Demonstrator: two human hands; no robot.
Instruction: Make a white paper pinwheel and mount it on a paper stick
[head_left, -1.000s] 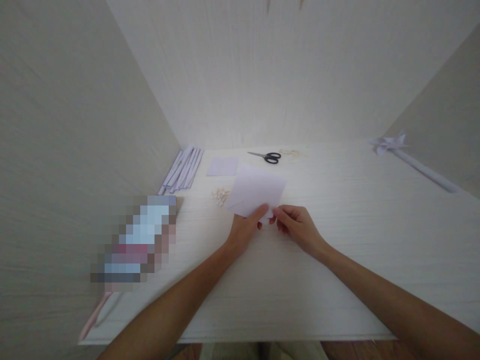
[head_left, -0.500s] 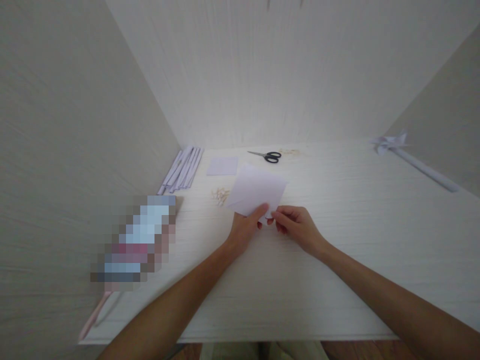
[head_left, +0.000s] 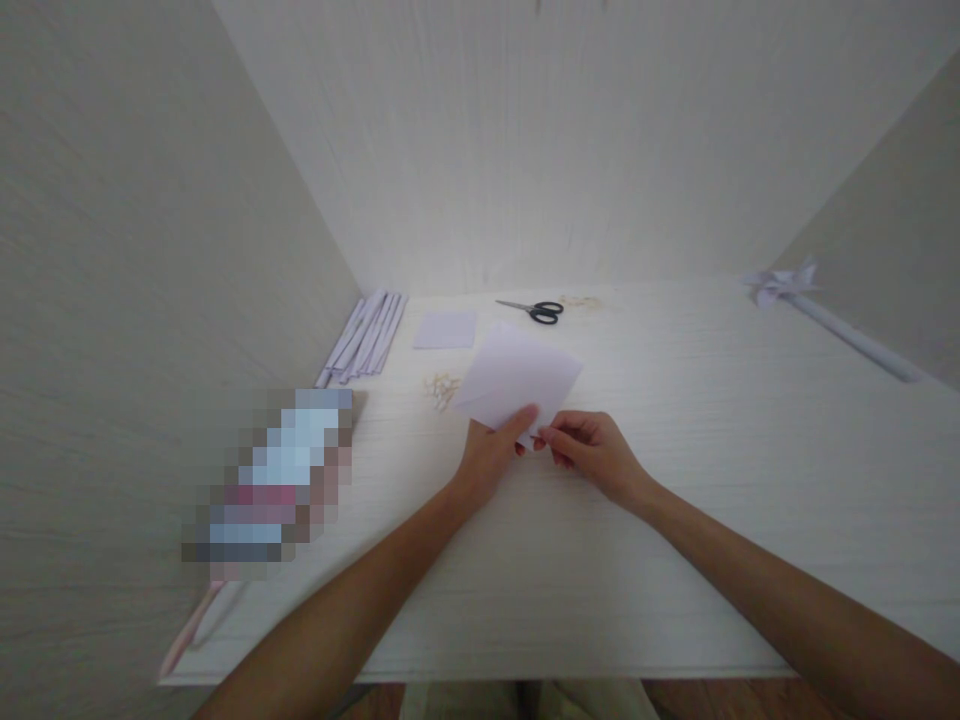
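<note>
A pale lilac square sheet of paper (head_left: 517, 372) is held up off the table, one corner pointing toward me. My left hand (head_left: 491, 450) grips its near part, thumb on top and fingers underneath. At the near corner my right hand (head_left: 589, 445) has thumb and forefinger pinched together at the paper's edge; whether a corner or something small is between them is too blurred to tell. Just left of the sheet lies a little heap of cotton-tipped sticks or pins (head_left: 441, 388), partly covered by it.
Black-handled scissors (head_left: 544, 312) lie behind the sheet, beside some small light bits (head_left: 581, 301). A flat paper square (head_left: 445, 330) and several rolled paper tubes (head_left: 365, 335) sit at back left. A blurred-out object (head_left: 277, 480) is at left, a paper pinwheel (head_left: 784, 285) at right.
The sheet has turned slightly, its right corner moving a little outward to the right. My right fingertips have shifted slightly left along the near corner.
</note>
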